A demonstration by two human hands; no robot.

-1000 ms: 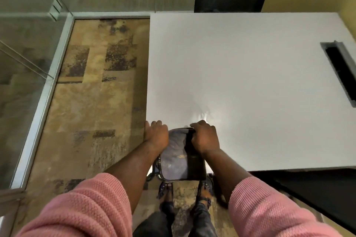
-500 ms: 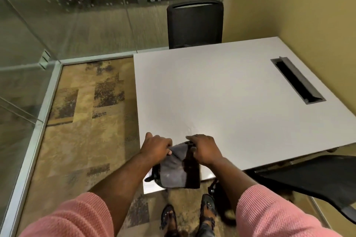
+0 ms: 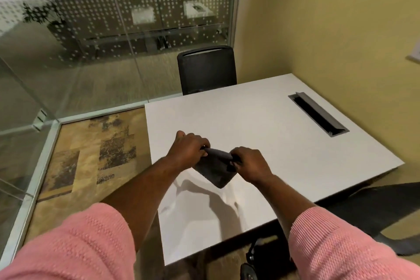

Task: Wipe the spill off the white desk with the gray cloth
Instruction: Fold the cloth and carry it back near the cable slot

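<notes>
The gray cloth [image 3: 214,169] hangs in the air above the near part of the white desk [image 3: 261,125]. My left hand [image 3: 187,150] grips its upper left corner and my right hand [image 3: 251,163] grips its upper right corner, so the cloth is stretched between them with its lower end dangling. A faint glossy wet patch, the spill [image 3: 204,202], shows on the desk just below the cloth, partly under the shadows of my arms.
A gray cable slot [image 3: 318,116] is set into the desk's right side by the yellow wall. A black chair [image 3: 206,68] stands at the far edge, another chair [image 3: 381,209] at the near right. Glass partitions and patterned carpet [image 3: 91,154] lie to the left.
Both hands have lifted the cloth from the desk's near edge up over the desk surface and spread it between them. My head has tilted up, showing more of the room.
</notes>
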